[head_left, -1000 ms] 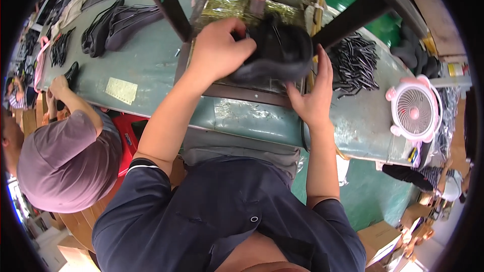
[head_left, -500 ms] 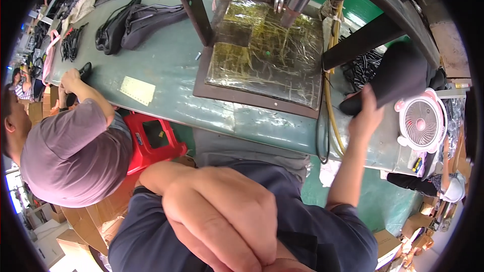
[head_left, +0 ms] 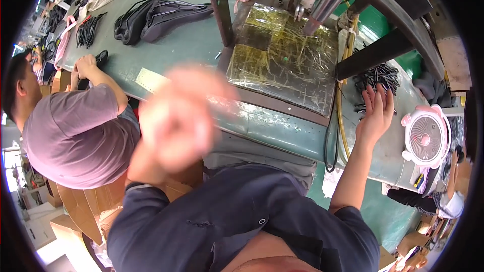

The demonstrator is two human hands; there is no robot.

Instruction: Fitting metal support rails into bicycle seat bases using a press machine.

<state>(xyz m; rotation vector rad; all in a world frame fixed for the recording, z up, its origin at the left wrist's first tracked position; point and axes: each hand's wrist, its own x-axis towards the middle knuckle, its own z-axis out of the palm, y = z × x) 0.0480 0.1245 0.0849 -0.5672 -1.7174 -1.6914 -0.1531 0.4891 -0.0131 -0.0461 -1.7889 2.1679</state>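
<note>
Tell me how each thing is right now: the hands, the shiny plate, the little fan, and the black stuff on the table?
Left hand: raised near the camera, blurred, holding nothing that shows.
Right hand: open, fingers spread, reaching to the black strips.
Black strips: lying in a loose pile.
Shiny plate: bare, wrinkled film cover, nothing on it.
Pink fan: lying face up; running or not, cannot tell.
Dark fabric pieces: lying flat on the green table.

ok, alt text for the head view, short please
Seen from above, a person at a green worktable reaches the open right hand to a pile of black strips; the left hand is a raised blur. A foil-covered press plate sits ahead, a co-worker to the left.
</note>
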